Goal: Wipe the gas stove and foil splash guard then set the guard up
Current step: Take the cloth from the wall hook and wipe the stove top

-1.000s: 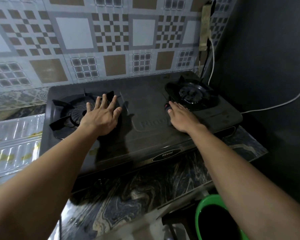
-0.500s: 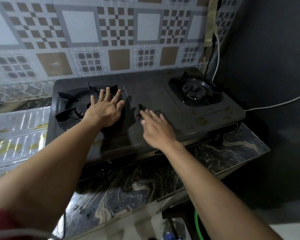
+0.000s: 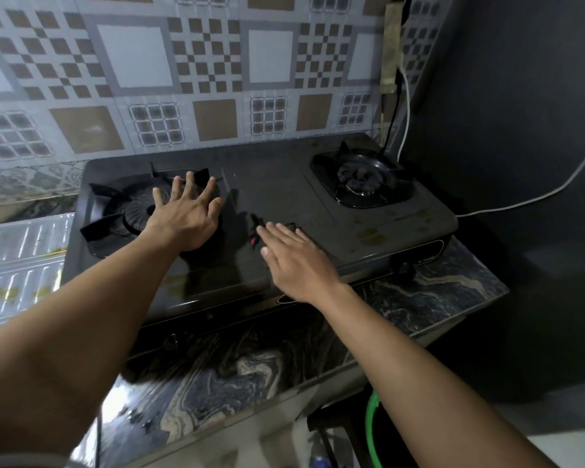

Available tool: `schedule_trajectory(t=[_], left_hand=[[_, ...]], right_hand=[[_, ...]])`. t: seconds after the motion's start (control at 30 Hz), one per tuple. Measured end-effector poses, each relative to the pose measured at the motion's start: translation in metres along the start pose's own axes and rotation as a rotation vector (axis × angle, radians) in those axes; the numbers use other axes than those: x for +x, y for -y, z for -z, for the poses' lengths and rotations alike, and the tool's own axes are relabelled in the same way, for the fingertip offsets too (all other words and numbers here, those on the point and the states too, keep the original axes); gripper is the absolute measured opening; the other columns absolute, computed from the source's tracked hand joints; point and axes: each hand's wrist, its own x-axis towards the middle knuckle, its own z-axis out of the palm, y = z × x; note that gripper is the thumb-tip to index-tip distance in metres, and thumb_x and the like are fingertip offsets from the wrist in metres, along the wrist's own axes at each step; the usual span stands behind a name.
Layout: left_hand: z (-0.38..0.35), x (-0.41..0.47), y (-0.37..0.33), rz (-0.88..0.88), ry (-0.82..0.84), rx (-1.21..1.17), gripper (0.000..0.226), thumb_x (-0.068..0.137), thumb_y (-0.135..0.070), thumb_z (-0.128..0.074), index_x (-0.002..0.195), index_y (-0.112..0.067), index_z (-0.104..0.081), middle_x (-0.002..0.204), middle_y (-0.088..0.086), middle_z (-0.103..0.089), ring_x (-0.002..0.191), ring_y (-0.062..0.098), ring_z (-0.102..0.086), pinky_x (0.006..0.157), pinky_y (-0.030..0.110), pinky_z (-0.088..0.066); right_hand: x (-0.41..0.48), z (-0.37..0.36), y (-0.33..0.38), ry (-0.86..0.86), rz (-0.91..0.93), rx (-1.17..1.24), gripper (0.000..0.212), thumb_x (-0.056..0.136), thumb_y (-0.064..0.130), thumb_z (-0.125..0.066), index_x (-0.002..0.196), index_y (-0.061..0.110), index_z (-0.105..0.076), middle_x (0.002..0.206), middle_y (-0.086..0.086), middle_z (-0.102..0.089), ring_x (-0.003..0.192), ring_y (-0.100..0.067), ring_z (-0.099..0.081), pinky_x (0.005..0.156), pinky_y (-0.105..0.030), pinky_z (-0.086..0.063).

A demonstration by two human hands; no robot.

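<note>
Two open hands lie flat on the gas stove (image 3: 335, 211) — right hand (image 3: 294, 261), seemingly pressing a dark cloth (image 3: 255, 238), mid-top; left hand (image 3: 186, 214) braces the left burner (image 3: 132, 211).

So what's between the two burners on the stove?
In the head view, between the left burner and the right burner lies flat dark stove top. The right hand is pressed on its front part.

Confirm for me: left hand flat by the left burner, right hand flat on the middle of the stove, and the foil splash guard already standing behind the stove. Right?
Not quite. The foil splash guard is not standing behind the gas stove; the head view shows it lying to the stove's left. The rest holds: left hand flat by the left burner, right hand flat on the stove's middle.
</note>
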Motion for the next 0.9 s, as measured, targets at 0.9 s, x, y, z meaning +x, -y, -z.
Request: schedule_trajectory(t=[0.9], left_hand=[[-0.014,0.017,-0.178,-0.208,0.037,0.020,0.077,0.088,-0.071,-0.037,0.148,-0.023,-0.041,0.153,0.005,-0.041,0.136,0.032,-0.038,0.107,0.053,-0.035]], right_hand=[[-0.041,0.076,-0.202,-0.010,-0.361,-0.079,0.053,0.106,0.032,-0.024,0.155,0.011,-0.025,0.163,-0.005,-0.022,0.150,-0.019,-0.016,0.121,-0.037,-0.010]])
